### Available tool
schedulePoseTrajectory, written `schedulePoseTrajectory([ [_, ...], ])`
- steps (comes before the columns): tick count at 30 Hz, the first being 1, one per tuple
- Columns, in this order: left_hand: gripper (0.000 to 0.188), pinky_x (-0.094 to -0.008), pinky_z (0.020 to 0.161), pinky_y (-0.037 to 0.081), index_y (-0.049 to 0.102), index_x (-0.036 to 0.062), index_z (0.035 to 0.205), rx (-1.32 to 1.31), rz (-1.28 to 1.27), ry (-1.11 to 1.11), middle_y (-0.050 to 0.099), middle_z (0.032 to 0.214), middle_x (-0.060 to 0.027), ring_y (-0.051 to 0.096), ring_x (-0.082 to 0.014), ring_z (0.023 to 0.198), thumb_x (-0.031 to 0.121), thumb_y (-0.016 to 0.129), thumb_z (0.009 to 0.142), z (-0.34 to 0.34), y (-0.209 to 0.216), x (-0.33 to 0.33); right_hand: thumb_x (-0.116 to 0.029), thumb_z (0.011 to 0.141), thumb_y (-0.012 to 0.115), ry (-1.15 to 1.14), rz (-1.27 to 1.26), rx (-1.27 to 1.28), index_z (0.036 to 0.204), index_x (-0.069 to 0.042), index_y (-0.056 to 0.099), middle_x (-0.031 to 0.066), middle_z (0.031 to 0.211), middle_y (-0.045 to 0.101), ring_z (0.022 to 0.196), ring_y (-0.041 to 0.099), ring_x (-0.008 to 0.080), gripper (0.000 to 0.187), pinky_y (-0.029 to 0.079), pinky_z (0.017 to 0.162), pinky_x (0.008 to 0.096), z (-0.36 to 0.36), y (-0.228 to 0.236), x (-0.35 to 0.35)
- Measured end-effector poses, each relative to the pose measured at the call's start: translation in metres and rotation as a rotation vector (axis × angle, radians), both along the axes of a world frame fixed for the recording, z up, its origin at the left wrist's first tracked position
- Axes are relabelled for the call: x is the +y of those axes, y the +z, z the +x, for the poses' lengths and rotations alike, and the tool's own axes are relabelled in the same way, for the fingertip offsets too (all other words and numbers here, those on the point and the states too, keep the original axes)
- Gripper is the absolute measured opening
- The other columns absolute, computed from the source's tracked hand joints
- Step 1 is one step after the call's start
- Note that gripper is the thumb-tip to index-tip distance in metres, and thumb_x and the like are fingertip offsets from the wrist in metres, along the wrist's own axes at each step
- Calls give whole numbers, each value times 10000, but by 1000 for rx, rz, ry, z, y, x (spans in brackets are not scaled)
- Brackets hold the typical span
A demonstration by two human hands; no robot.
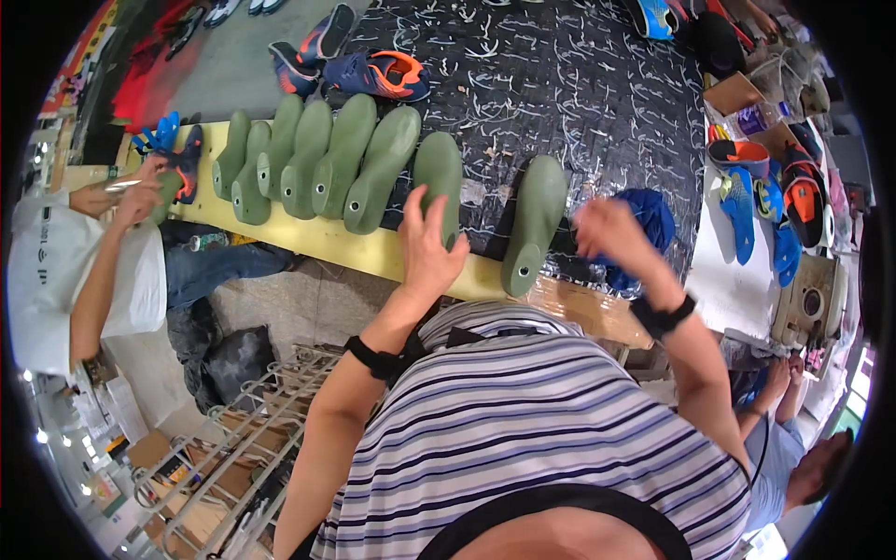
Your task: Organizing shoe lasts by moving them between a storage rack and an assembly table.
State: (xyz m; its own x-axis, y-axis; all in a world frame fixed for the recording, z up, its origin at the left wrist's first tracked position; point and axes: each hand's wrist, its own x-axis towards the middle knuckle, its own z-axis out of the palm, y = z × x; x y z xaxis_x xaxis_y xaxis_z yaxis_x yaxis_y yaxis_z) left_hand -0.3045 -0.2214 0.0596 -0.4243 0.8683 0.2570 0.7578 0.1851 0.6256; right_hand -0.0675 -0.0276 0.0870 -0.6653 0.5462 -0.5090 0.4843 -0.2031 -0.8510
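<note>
Several green shoe lasts lie side by side, soles up, on a yellow board and the dark table top. My left hand is over the heel end of one last, its fingers spread; whether they touch it is hard to see. Another last lies apart to the right, between my hands. My right hand is just right of that last, a little blurred, with fingers loosely bent and nothing visible in them. Partly behind it sits a crumpled blue bundle, its kind unclear.
Navy and orange shoes lie beyond the lasts. Blue and orange shoe pieces and a clear bottle are at the right. A co-worker in white handles a shoe at the left. A metal rack stands at lower left.
</note>
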Motion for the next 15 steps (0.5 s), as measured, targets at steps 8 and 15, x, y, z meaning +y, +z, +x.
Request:
schedulePoseTrajectory([
  [8, 813, -460, 1016, 359, 176, 2, 1400, -255, -182, 29, 265, 1371, -295, 367, -489, 1224, 51, 649, 741, 12, -17, -23, -396, 819, 680, 385, 165, -180, 1031, 72, 574, 216, 861, 650, 816, 655, 295, 525, 504, 723, 373, -42, -8, -77],
  [15, 567, -426, 962, 420, 437, 7, 1292, -108, -49, 40, 533, 1218, -237, 510, -405, 1133, 105, 657, 778, -44, -23, -9, -482, 834, 603, 364, 371, 273, 937, 127, 613, 286, 852, 648, 869, 632, 431, 618, 497, 732, 443, -118, -44, -62],
])
